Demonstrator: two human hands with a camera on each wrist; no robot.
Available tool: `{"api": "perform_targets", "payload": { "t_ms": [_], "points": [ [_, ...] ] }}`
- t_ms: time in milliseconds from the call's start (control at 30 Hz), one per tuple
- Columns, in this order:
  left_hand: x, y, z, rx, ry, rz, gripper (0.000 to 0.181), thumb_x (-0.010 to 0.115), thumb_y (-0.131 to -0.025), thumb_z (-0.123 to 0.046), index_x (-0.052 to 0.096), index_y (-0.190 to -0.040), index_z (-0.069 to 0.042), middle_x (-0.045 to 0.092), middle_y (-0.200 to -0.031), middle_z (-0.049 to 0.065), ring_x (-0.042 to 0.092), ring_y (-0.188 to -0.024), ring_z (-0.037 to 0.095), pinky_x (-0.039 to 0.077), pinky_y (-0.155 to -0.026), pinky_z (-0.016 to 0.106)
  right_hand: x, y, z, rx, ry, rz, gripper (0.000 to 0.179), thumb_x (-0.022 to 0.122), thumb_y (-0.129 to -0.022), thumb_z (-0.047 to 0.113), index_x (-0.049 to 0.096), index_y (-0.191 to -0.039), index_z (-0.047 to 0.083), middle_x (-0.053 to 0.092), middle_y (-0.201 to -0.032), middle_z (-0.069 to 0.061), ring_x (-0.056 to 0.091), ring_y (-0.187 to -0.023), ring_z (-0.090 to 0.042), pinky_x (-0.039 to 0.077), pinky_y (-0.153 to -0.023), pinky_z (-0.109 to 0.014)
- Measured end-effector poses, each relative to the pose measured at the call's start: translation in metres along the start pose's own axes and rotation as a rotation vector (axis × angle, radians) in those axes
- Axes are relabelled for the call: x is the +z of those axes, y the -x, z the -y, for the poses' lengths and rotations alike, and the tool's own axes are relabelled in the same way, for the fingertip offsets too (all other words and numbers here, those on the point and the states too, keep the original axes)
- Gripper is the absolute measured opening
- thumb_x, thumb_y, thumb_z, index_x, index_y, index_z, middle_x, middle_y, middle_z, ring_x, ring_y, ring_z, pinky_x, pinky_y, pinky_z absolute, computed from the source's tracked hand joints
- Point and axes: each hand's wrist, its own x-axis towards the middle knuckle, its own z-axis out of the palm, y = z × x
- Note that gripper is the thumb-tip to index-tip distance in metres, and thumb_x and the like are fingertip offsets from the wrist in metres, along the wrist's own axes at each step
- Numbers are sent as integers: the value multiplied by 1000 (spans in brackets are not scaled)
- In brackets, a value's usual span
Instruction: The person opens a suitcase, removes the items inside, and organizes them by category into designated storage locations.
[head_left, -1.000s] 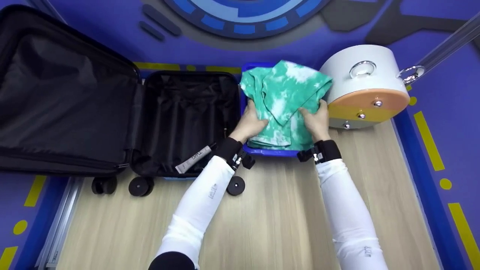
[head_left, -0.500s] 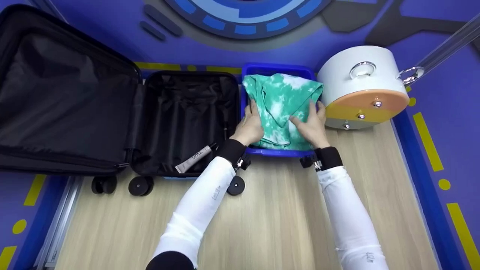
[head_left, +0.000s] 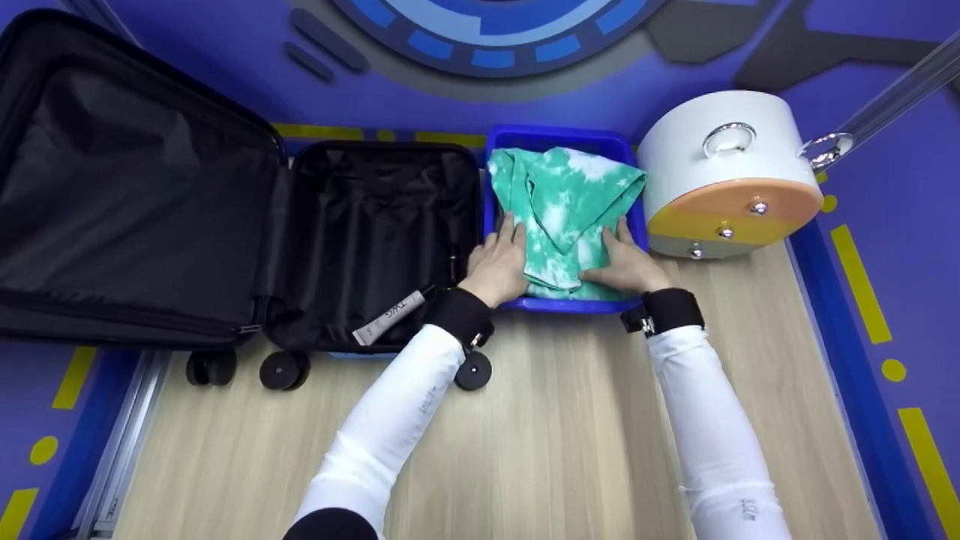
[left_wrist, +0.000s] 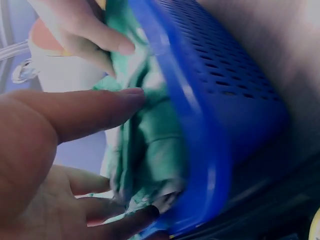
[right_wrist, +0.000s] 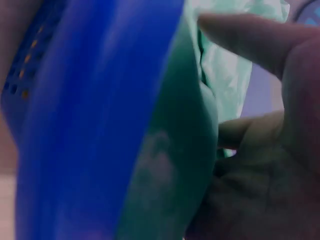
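A folded green-and-white tie-dye garment (head_left: 556, 214) lies in a blue plastic basket (head_left: 559, 305), its top corner loosely overlapping the layers below. My left hand (head_left: 499, 264) rests at the garment's left side, fingers extended over the edge. On the opposite side my right hand (head_left: 628, 264) touches the cloth with thumb and fingers spread apart. In the left wrist view, the thumb (left_wrist: 107, 107) and fingers are spread beside the folded layers (left_wrist: 160, 145). The right wrist view shows the thumb (right_wrist: 245, 40) beside the cloth, close to the basket rim (right_wrist: 95, 125).
Left of the basket stands an open black suitcase (head_left: 375, 232), its lid (head_left: 135, 202) leaning back. A grey tube (head_left: 388, 319) lies inside its near edge. To the right sits a white rounded drawer box (head_left: 720, 142) with coloured drawers. A blue patterned wall (head_left: 450, 105) runs behind.
The garment has gone down into the basket, uncovering the far rim. Both hands have loosened from it and drawn back toward the near edge.
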Motion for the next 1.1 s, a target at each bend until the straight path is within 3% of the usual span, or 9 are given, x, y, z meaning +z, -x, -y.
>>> {"api": "perform_targets", "payload": {
  "t_ms": [233, 433, 700, 900, 1100],
  "points": [
    [-5, -9, 2, 12, -136, 77, 97, 79, -91, -35, 24, -165, -6, 14, -173, 17, 34, -151, 33, 29, -121, 49, -5, -5, -1, -26, 80, 87, 116, 81, -89, 38, 4, -161, -9, -22, -164, -33, -4, -154, -51, 15, -125, -57],
    [-10, -18, 4, 20, -205, 150, 94, 77, -91, -40, 28, -164, -6, 20, -171, 18, 27, -154, 35, 28, -120, 51, -7, -11, 5, -1, 128, 147, 114, 83, -87, 33, 8, -161, -10, -19, -164, -36, -3, -154, -52, 16, -124, -58],
    [-9, -21, 6, 23, -231, 158, 89, 75, -90, -37, 33, -163, -6, 26, -169, 18, 27, -153, 34, 27, -116, 51, -3, -17, 8, 6, 158, 152, 110, 83, -87, 30, 12, -160, -11, -15, -163, -39, 4, -154, -53, 19, -124, -57],
    [-10, -16, 11, 38, -151, 176, 90, 73, -93, -35, 27, -165, -9, 19, -172, 17, 21, -156, 34, 22, -119, 52, 2, -16, 4, -13, 117, 98, 114, 86, -83, 28, 13, -160, -11, -14, -163, -39, 6, -153, -55, 21, -123, -57],
    [-17, -2, 22, 51, 129, 165, 80, 70, -97, -35, 33, -163, -11, 16, -173, 13, 20, -157, 33, 17, -125, 56, 8, -1, -2, -42, -5, -17, 111, 87, -83, 28, 17, -163, -4, -13, -168, -31, 1, -156, -49, 16, -125, -58]
  ]
}}
